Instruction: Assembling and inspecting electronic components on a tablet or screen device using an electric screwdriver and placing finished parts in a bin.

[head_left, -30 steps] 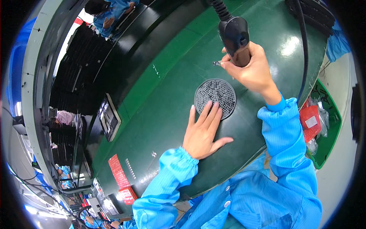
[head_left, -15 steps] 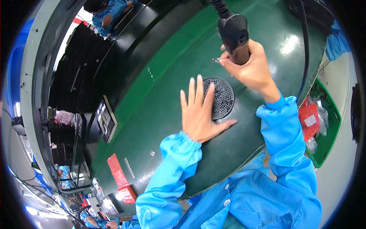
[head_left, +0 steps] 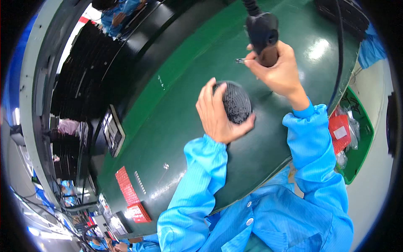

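Observation:
My left hand (head_left: 217, 115) grips a round, dark tray (head_left: 237, 103) with many small holes or pits in rows, its fingers over the left rim and its thumb at the near edge. The tray looks tilted and slightly blurred. To the right and farther off, my right hand (head_left: 282, 70) is wrapped round the brown lower part of a black corded hand tool (head_left: 262, 31), shaped like an electric screwdriver. A small metallic piece (head_left: 240, 61) sticks out between the thumb and finger of that same hand.
Red packaging strips (head_left: 127, 185) and a row of small parts (head_left: 140, 182) lie on the green table (head_left: 163, 134). A dark framed device (head_left: 113, 131) stands at the left. A green bin (head_left: 363, 147) with bagged items is at the right, near a hanging black cable (head_left: 339, 54).
My left hand has gone from lying spread over the tray's edge to gripping it, and the tray has tilted and shifted slightly left. My right hand and the tool have moved slightly right.

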{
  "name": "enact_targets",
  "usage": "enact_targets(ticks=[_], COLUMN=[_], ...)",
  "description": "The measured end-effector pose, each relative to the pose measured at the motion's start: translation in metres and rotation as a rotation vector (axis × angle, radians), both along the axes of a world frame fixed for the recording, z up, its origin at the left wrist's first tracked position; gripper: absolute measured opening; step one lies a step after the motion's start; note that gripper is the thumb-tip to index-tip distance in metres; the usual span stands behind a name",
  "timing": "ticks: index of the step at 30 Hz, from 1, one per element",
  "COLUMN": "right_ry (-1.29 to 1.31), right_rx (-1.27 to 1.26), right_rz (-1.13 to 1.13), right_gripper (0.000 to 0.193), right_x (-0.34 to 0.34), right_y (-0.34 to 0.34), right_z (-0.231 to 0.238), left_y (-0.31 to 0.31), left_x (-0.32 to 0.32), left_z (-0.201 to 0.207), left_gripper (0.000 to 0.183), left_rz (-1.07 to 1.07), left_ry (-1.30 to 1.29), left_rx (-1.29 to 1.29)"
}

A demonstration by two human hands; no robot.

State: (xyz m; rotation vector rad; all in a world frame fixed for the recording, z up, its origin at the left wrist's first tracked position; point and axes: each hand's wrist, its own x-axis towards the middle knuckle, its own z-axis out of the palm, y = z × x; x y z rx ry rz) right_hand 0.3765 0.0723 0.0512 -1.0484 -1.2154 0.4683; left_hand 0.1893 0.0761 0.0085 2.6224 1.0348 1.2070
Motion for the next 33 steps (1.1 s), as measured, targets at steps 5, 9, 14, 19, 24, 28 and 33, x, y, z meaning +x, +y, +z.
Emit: enact_targets(ticks=[5, 9, 14, 19, 24, 28, 33], right_ry=[0.045, 0.053, 0.064, 0.025, -0.129, -0.119, -0.109], right_rx=[-0.049, 0.016, -0.058, -0.012, -0.033, -0.023, -0.037], right_rz=[0.002, 0.025, 0.012, -0.014, -0.034, -0.028, -0.030], right_gripper=[0.018, 0.018, 0.019, 0.021, 0.023, 0.024, 0.024], right_x=[-0.004, -0.008, -0.007, -0.006, 0.000, 0.002, 0.001], right_y=[0.002, 0.004, 0.001, 0.002, 0.003, 0.002, 0.004], right_z=[-0.004, -0.002, -0.004, -0.002, -0.002, -0.004, -0.009], left_y=[0.005, 0.018, 0.013, -0.027, -0.057, -0.028, 0.011], left_x=[-0.003, 0.006, 0.010, -0.026, -0.052, -0.063, -0.052], left_z=[0.001, 0.005, 0.004, 0.015, 0.037, 0.029, 0.008], left_gripper=[0.086, 0.074, 0.082, 0.075, 0.058, 0.025, 0.038], left_rz=[0.065, 0.218, 0.404, 0.233, 0.095, 0.050, 0.048], left_ry=[-0.001, 0.105, 0.287, 0.442, 0.505, 0.247, 0.068], left_rx=[-0.018, -0.180, -0.298, -0.262, -0.326, -0.297, -0.287])
